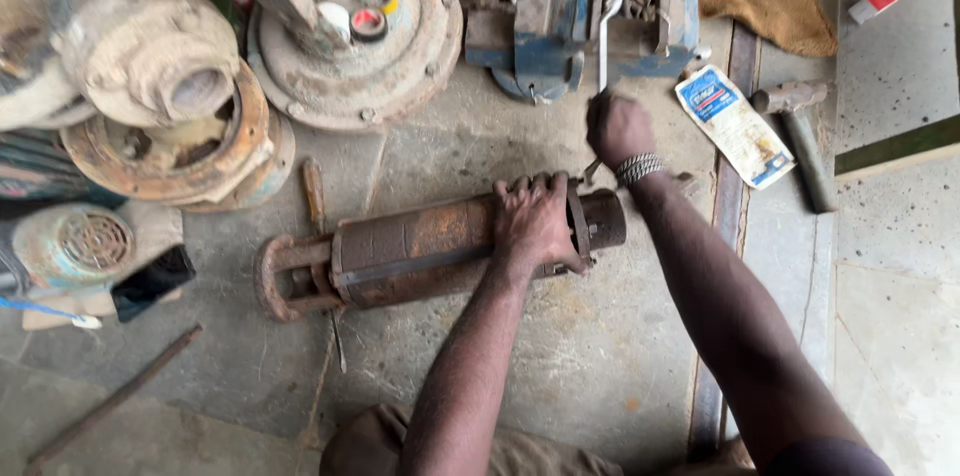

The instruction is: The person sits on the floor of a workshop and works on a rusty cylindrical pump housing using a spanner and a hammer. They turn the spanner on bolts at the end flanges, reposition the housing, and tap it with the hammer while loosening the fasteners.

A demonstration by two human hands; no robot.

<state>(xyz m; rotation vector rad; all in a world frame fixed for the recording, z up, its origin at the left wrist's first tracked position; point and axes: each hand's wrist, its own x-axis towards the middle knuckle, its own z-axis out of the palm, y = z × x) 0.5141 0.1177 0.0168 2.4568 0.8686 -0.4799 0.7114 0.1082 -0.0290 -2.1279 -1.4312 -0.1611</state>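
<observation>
Grey, dusty concrete floor (600, 356) carries everything. At its middle a rusty brown cylindrical metal pump body (420, 251) lies on its side, pressed down near its right end by the left hand (532, 221), fingers wrapped over the top. The right hand (617, 128) is closed around a slim steel tool (604, 41) above that end. Steady downward pressure would best stop the cylinder rolling. Further right, a flat white-and-blue printed pouch (733, 124) lies angled; a small red-and-white carton (878, 2) sits top right.
</observation>
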